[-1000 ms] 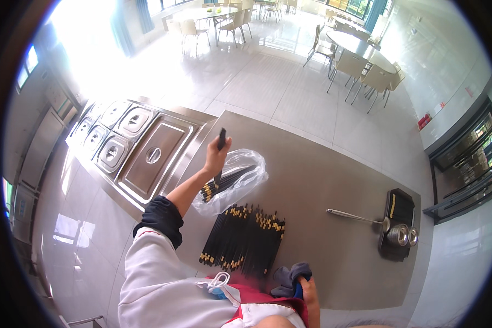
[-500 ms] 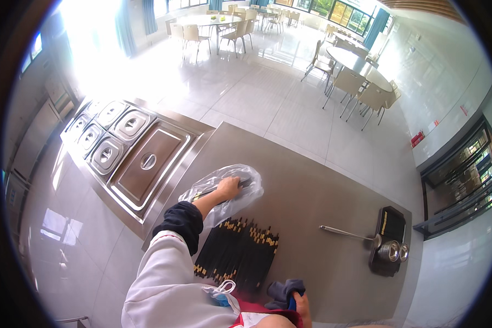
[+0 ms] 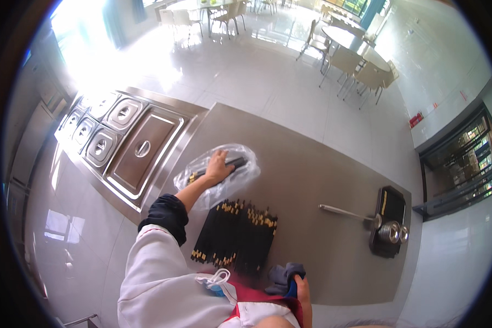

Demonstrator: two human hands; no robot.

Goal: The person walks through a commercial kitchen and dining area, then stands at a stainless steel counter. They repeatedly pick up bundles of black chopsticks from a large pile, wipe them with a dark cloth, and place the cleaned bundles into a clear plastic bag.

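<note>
My left hand point(image 3: 217, 168) rests over a small bunch of black chopsticks point(image 3: 238, 162) with gold ends. Its thumb and fingers are spread apart, and part of the bunch is hidden beneath it. These chopsticks lie on a crumpled clear plastic bag point(image 3: 246, 176). Just nearer to me, many more black chopsticks point(image 3: 236, 235) lie side by side in a broad layer on the steel counter. At the near edge, my right hand point(image 3: 303, 288) is closed on a grey and blue cloth point(image 3: 283, 277).
Lidded steel food pans point(image 3: 146, 147) adjoin the counter point(image 3: 311, 180) at the left. On its right stand a black tray point(image 3: 391, 204), a long-handled ladle point(image 3: 344, 212) and round metal containers point(image 3: 388, 232). Tables and chairs point(image 3: 344, 63) stand beyond, across a tiled floor.
My left hand has loosened from a closed grip, its fingers now apart over the chopsticks on the bag. The view has tilted down slightly. My right hand still holds the cloth.
</note>
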